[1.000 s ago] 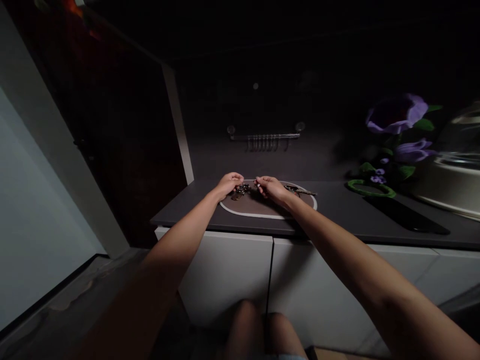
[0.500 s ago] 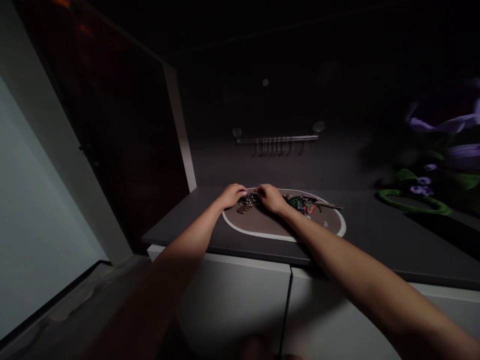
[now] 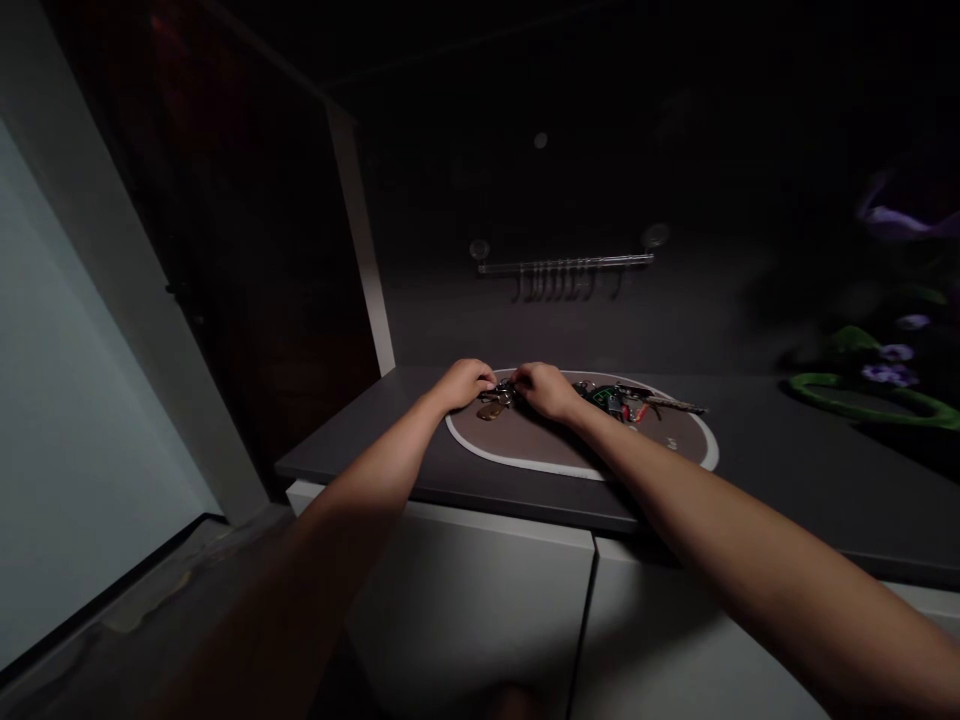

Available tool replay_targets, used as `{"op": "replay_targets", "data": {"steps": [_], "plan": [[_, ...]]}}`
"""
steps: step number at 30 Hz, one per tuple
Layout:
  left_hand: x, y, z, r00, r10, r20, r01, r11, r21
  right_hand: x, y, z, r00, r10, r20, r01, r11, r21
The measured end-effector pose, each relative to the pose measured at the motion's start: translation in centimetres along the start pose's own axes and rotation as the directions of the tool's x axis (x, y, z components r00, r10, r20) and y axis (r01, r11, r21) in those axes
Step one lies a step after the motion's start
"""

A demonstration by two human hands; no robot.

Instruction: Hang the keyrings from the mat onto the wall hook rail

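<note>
A person's left hand (image 3: 468, 386) and right hand (image 3: 547, 390) meet over a bunch of keys (image 3: 501, 397) on the left part of an oval brown mat (image 3: 517, 440) edged in white. The fingers of the left hand are curled in at the keys' left side; those of the right bend down on their right side. Both hands are partly closed, but whether either one grips a key firmly cannot be told in the dim light. A brass-coloured piece (image 3: 490, 411) lies on the mat beside the left fingertips. On the mat's right part, beyond the right wrist, sits a cluster of small items (image 3: 611, 401), black, green and red, with a long thin strip (image 3: 679, 405) reaching toward the mat's rim. The mat rests on a dark countertop (image 3: 420, 470) above white cabinet doors (image 3: 480, 590). Behind the mat, a rail with hooks (image 3: 566, 265) is mounted on the wall; well to its right stand a green ring (image 3: 862, 400) and purple flowers (image 3: 890, 374).
</note>
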State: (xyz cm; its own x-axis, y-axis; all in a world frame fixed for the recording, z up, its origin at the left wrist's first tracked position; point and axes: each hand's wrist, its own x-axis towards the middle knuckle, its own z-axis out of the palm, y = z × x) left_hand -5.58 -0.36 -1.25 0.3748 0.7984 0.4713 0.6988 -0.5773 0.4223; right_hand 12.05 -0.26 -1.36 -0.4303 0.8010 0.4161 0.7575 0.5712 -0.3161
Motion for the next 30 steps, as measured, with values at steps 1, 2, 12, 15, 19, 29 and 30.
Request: {"op": "replay_targets", "data": {"steps": [1, 2, 12, 15, 19, 29, 30], "plan": [[0.0, 0.1, 0.0, 1.000, 0.007, -0.010, -0.007, 1.000, 0.007, 0.0, 0.0, 0.0, 1.000, -0.004, 0.000, 0.004, 1.000, -0.006], [0.0, 0.2, -0.1, 1.000, 0.019, -0.022, -0.019, 1.000, 0.014, 0.0, 0.0, 0.0, 1.000, -0.008, -0.002, 0.008, 1.000, -0.013], [0.4, 1.2, 0.5, 0.981, -0.115, -0.159, 0.051, 0.933, -0.356, -0.3, -0.8, -0.2, 0.995, 0.054, -0.082, -0.041, 0.987, 0.156], [0.5, 1.2, 0.8, 0.971, -0.197, -0.139, 0.080, 0.807, -0.585, -0.4, -1.0, -0.3, 0.985, 0.109, -0.131, -0.062, 0.946, 0.319], [0.6, 1.5, 1.1, 0.958, -0.265, -0.105, 0.094, 0.641, -0.762, 0.0, -0.8, -0.1, 0.976, 0.123, -0.179, -0.007, 0.842, 0.540], [0.8, 1.5, 1.7, 0.948, -0.304, -0.098, 0.057, 0.464, -0.884, 0.6, 0.1, 0.5, 0.967, 0.113, -0.227, 0.080, 0.713, 0.697], [0.8, 1.6, 1.8, 0.950, -0.297, -0.100, 0.051, 0.462, -0.886, 0.6, 0.1, 0.5, 0.965, 0.116, -0.236, 0.081, 0.725, 0.684]]}}
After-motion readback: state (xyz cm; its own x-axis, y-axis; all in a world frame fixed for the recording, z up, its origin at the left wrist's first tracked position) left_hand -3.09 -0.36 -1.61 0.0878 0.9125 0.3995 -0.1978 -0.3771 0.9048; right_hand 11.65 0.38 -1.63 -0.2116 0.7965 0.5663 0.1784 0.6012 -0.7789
